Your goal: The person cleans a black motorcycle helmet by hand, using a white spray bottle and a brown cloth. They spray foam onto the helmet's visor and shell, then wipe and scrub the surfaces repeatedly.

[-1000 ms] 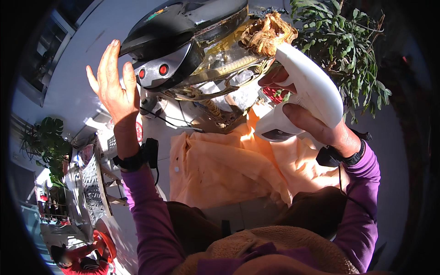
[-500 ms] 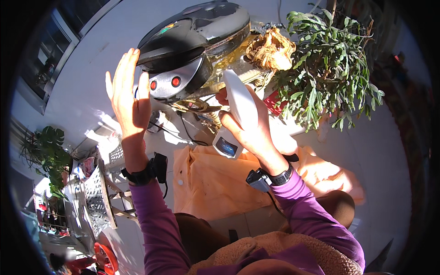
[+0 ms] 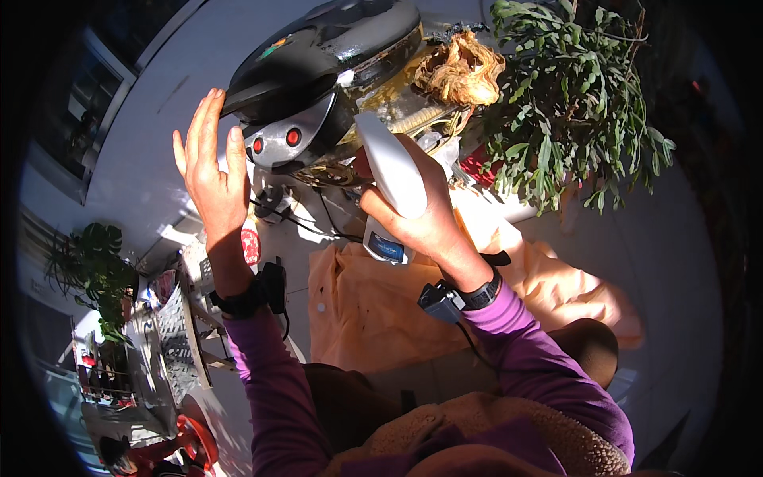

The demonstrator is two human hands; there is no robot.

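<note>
My right hand [image 3: 425,211] is closed around a white spray bottle [image 3: 393,171] with a long smooth head. The narrow end of the head points toward a black-lidded electric appliance [image 3: 326,56], which has a grey panel with two red round buttons. Below my grip, a blue label shows on the bottle's lower part; my fingers hide the rest. My left hand [image 3: 214,171] is raised at the appliance's left side, fingers stretched upward and holding nothing. I cannot tell whether its fingertips touch the lid's edge.
A crumpled, dried brown bundle [image 3: 459,70] lies right of the appliance, beside a leafy plant [image 3: 568,111]. An orange cloth [image 3: 381,318] spreads below my hands. Dark cords [image 3: 306,226] run beneath the appliance. A slatted rack [image 3: 179,338] and another plant [image 3: 99,266] stand at the left.
The spray bottle and my right hand have shifted a little left in view. The appliance and plant have shifted slightly too, as the view moved. My left hand stays raised, its fingers still stretched.
</note>
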